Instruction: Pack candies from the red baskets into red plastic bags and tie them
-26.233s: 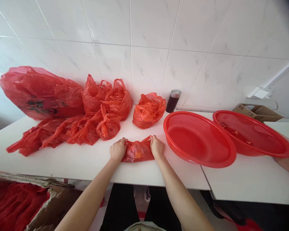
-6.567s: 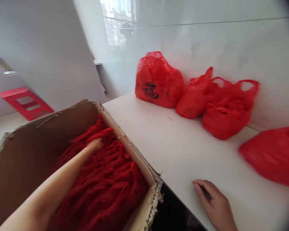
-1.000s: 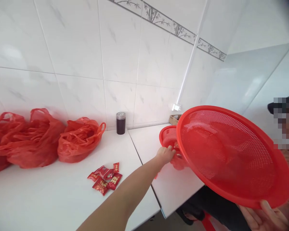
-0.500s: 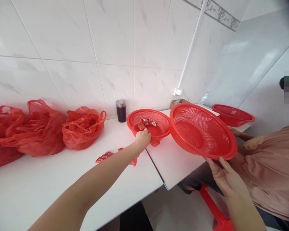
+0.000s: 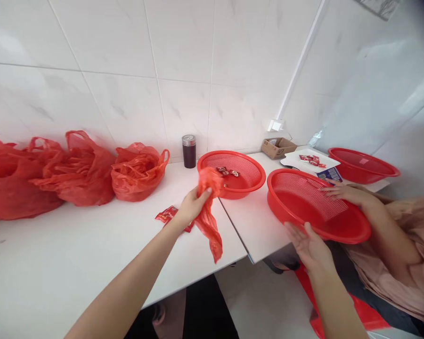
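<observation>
My left hand (image 5: 194, 205), clamped on a bag (image 5: 209, 221) above the table (image 5: 74, 273), has drawn back from the small basket (image 5: 250, 170), leaving its few packets (image 5: 222, 170), I judge, within reach; loose packets (image 5: 167, 214) lie nearby. My right hand (image 5: 311, 249), fingers apart, is at the big basket (image 5: 293, 200), contact unclear on my remote feed, opposite a co-worker's hand (image 5: 344, 192). Near the wall (image 5: 127, 42), a sack (image 5: 136, 190) holds crumpled plastic (image 5: 137, 160).
</observation>
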`<state>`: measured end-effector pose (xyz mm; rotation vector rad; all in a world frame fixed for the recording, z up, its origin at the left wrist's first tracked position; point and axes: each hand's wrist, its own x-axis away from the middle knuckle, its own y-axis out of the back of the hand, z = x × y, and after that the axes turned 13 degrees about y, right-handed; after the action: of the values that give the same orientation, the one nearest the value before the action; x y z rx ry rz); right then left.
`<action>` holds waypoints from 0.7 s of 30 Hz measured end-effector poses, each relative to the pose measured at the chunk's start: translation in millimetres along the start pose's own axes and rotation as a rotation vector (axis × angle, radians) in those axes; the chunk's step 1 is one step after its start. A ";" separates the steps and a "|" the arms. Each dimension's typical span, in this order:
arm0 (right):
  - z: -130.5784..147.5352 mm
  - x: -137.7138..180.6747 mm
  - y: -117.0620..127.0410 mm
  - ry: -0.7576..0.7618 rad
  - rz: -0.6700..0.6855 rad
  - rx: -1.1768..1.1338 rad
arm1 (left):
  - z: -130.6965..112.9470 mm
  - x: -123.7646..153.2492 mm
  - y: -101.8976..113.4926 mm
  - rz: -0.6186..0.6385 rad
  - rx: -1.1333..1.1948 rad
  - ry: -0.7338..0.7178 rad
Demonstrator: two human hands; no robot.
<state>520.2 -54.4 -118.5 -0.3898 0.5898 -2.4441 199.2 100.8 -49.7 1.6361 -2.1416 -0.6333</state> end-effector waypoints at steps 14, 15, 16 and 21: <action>-87.6 194.5 -147.0 0.149 1.371 0.515 | 104.4 127.5 29.4 -0.092 1.029 0.553; -91.1 194.2 -151.0 0.122 1.358 0.487 | 113.5 134.0 36.5 -0.158 1.048 0.577; -94.4 192.7 -154.0 0.080 1.329 0.454 | 122.0 140.4 43.7 -0.222 1.083 0.601; -112.7 211.1 -173.5 0.046 1.353 0.467 | 139.5 164.0 58.2 -0.270 1.161 0.595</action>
<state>227.2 -19.6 -100.6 0.2327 0.1440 -1.1950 34.8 -27.0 -129.7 2.2216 -1.8512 1.1501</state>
